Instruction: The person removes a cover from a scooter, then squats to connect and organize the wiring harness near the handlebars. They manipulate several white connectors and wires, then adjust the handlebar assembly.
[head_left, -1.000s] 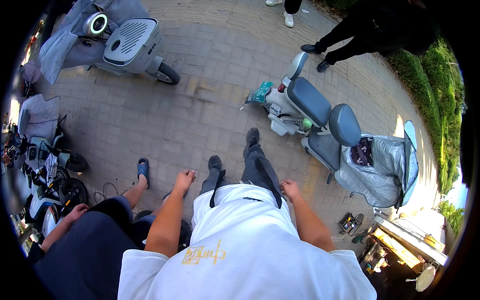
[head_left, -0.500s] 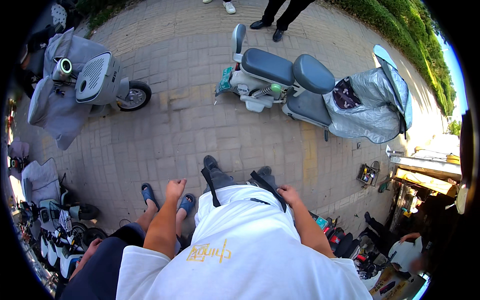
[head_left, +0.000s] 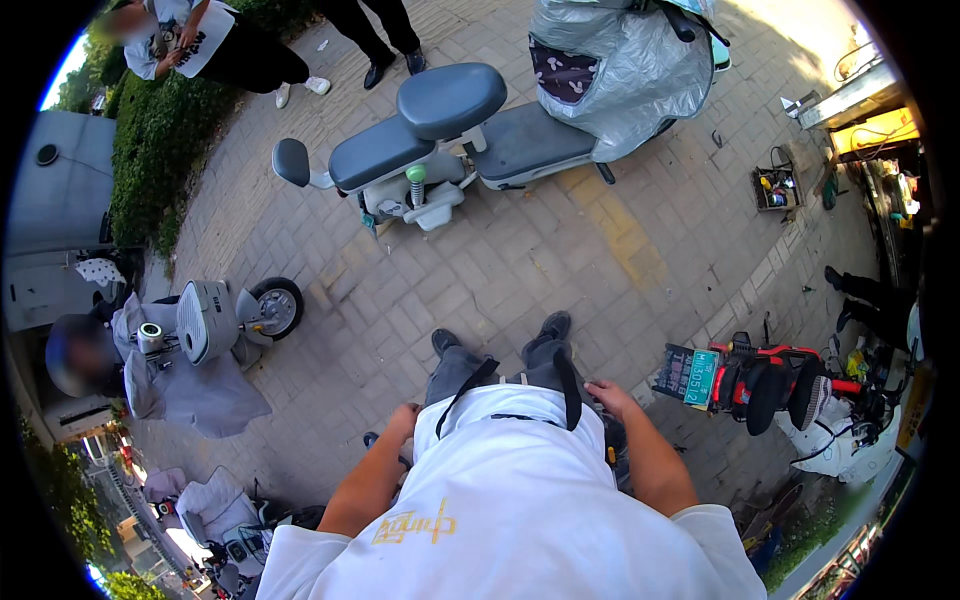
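Seen from above, a person in a white cotton T-shirt with a yellow printed design stands on grey block paving, both bare arms lowered to the hips. The left hand hangs beside the left edge of the shirt; its fingers are turned away and partly hidden, so their spread, and whether they hold anything, cannot be told. The right hand is next to the right hip, its fingertips pointing inward, close together and slightly bent; whether they touch the clothing cannot be told. Between the hands, two flat black straps lie over the shirt hem and the dark grey trousers, the right-hand strap being near the right fingertips.

Well ahead of both hands stands a pale electric scooter with blue-grey padded seats, its front under a crinkled silver cover. To the left is a light grey scooter with a slotted plastic front box; to the right, a red scooter with a green plate (partly overlapped by other objects). Farther right, an open dark tool tray rests on the paving.
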